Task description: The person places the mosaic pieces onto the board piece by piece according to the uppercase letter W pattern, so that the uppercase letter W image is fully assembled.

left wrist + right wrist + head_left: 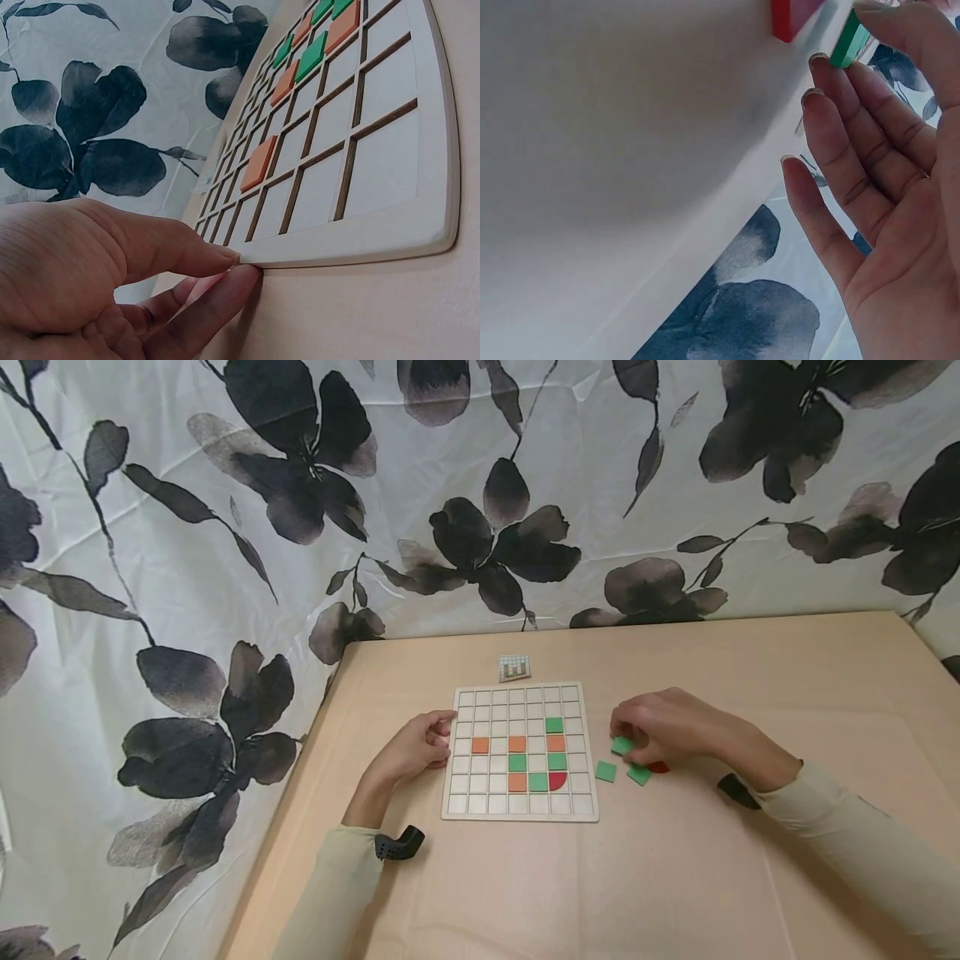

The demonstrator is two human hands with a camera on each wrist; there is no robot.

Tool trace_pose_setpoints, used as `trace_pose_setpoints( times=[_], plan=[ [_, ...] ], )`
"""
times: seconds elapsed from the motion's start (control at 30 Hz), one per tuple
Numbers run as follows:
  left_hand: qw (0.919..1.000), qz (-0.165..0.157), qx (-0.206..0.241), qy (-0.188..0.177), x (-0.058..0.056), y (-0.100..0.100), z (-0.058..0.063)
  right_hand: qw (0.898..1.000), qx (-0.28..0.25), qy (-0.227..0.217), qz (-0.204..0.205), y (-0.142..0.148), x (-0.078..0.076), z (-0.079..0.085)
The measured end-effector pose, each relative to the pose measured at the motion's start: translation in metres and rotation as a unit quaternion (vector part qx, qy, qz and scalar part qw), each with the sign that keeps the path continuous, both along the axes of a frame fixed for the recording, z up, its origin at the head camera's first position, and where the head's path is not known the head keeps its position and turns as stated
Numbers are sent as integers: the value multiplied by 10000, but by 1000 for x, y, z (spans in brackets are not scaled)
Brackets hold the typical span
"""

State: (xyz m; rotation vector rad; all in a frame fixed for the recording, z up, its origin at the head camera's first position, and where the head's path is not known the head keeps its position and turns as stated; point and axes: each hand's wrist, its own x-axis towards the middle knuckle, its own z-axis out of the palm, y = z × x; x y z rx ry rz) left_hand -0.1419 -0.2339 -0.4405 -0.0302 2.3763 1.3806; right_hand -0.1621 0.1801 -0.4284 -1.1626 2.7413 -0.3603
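Note:
A white grid board [495,807] lies on the table, with several green and orange square tiles and a red round-cornered tile [557,781] in its cells. At the board's left edge, my left hand [411,747] pinches the rim between thumb and fingertips, as the left wrist view shows up close. My right hand [671,724] is right of the board, pinching a green tile [847,41] between thumb and fingers. Under and beside it lie loose green tiles, one [606,771] near the board and another [639,774] by the thumb. A red tile [658,767] is partly hidden below that hand.
Behind the board stands a small card [514,667] with a printed grid pattern. The light wooden table [525,893] extends toward me and to the right. A white cloth [420,468] with dark flowers hangs along the back and left sides.

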Motion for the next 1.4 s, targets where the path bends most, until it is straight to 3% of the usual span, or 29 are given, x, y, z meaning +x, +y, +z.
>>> trace_pose_setpoints(
  times=[0.43, 0.77, 1.4],
  plan=[
    [10000, 18, -53, 1, -1, 1, -1, 9999, -85, -27, -111, -16, -5, 15],
    [10000, 23, -60, 9, -1, 1, -3, 9989, -252, 218, 328, -29, -10, 22],
    [10000, 6, -91, 25, -2, 0, -3, 9956, -255, 17, 904, -64, -15, 32]
  ],
)
